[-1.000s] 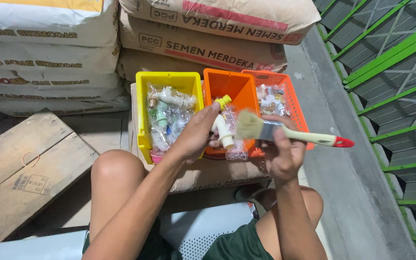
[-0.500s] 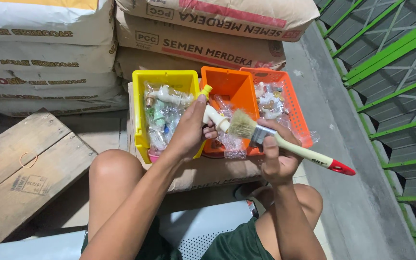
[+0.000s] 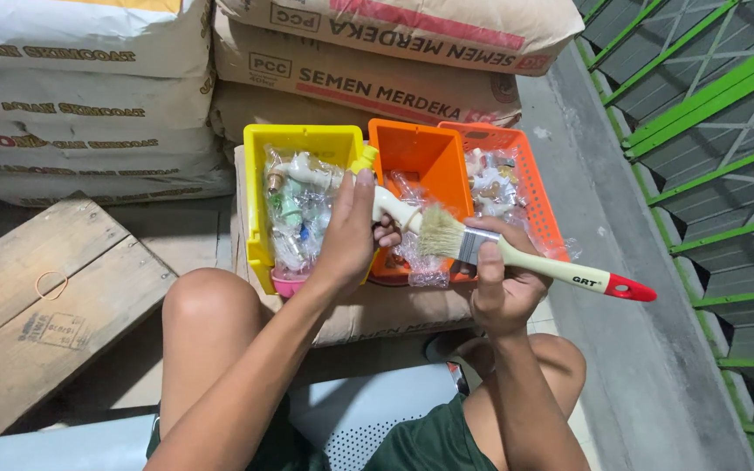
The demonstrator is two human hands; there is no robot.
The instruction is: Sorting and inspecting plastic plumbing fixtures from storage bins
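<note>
Two bare hands meet over a row of bins. The left hand has its grip wrapped around a cream plastic tap with a yellow handle end, held level just above the bins. The right hand has its grip pinched on the metal band and handle of a paintbrush, whose pale bristles now touch the tap's spout. A second ago the brush stood apart, raised near the right hand with its bristles clear of the tap; half a second ago it closed in; now it lies against the part, so brushing of the tap appears under way. The red handle tip has swung lower and further right. Below sit a yellow bin of bagged fittings, an orange bin holding clear bags, and an orange mesh basket with more bagged parts, unmoved. All rest on a cement sack across the person's knees. More stacked sacks stand behind, a wooden pallet to the left, a green metal grate to the right.
</note>
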